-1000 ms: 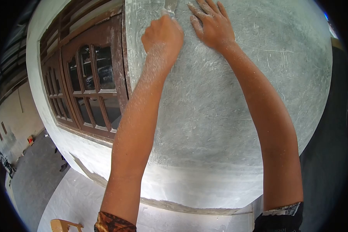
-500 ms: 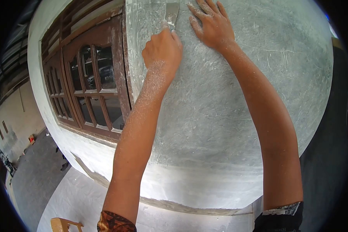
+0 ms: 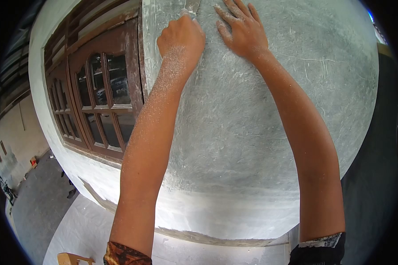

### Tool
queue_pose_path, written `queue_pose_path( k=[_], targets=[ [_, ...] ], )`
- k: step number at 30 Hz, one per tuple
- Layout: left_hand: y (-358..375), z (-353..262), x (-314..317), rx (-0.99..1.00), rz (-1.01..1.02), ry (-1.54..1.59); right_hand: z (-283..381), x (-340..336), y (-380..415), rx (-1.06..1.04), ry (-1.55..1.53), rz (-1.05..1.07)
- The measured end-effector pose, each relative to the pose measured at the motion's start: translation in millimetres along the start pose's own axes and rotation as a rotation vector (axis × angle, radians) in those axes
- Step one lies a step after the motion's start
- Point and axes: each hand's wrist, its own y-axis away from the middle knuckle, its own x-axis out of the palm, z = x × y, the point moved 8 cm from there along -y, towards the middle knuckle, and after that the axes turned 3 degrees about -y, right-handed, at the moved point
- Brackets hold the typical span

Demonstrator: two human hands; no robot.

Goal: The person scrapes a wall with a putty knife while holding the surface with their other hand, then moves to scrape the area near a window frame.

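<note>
My left hand (image 3: 181, 36), dusted with white powder, is closed round the handle of a scraper (image 3: 192, 5). The scraper's flat metal blade points up against the grey wall (image 3: 234, 110), and its upper part runs out of the top of the view. To the right, my right hand (image 3: 244, 30) lies flat on the wall with its fingers spread and powder on the fingertips. Thin scratches and pale patches mark the wall surface. White dust also covers my left forearm.
A brown wooden window (image 3: 82, 95) with glass panes is set in the wall at the left. At the bottom left stands a wooden piece of furniture (image 3: 70, 259), partly visible. Farther left are a grey floor (image 3: 42, 194) and another wall.
My left hand and the scraper have moved up and slightly left along the wall. My right hand stays in nearly the same place.
</note>
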Motion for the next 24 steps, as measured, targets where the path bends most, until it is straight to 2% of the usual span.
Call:
queue_pose_path(
  k=[3,6,12,15,17,22,24],
  targets=[
    [12,-3,-4,0.000,0.002,-0.013,-1,0,0,0.013,-0.021,0.021],
    [35,7,7,-0.077,0.109,-0.021,1,-1,0,0.018,0.004,0.030],
    [-1,9,5,0.046,-0.013,0.018,0,-5,-1,0.041,-0.026,0.040],
    [27,13,5,-0.021,0.037,0.063,1,-5,-1,0.038,-0.030,0.047],
    [41,13,9,-0.009,0.140,-0.040,1,-5,0,0.041,-0.021,0.047],
    [-9,7,5,0.049,0.045,0.039,1,-6,-1,0.037,-0.012,0.052],
    [-4,7,5,0.060,0.033,0.022,1,-6,1,0.046,-0.011,0.053]
  ],
)
